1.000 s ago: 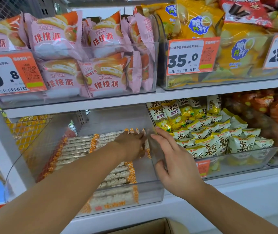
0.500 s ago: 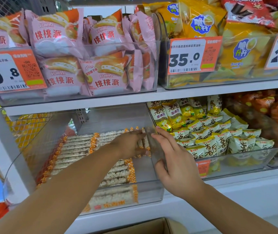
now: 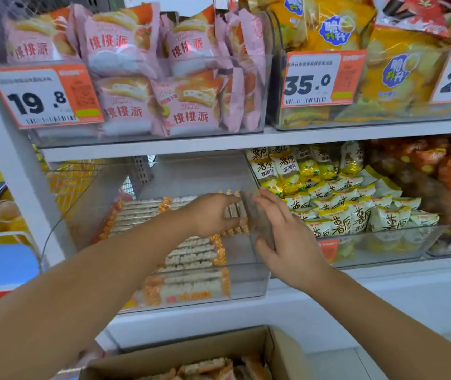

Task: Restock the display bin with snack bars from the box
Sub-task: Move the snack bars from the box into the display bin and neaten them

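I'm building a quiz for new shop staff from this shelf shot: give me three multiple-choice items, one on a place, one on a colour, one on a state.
1. Where is the cardboard box?
A. On the top shelf
B. Below the shelf, at the bottom of the view
C. Inside the display bin

2. What colour are the packets above the price tag reading 19.8?
A. Pink
B. Green
C. Black

3. What is the right hand doing?
A. Hanging idle by the box
B. Lifting a yellow bag
C. Resting with straight fingers against the right wall of the display bin

Answers: 1 B, the box sits open low in front with snack bars like those in the bin; 2 A, the pink packets fill that upper bin; 3 C, the fingers lie flat on the clear wall while the left hand reaches among the bars.
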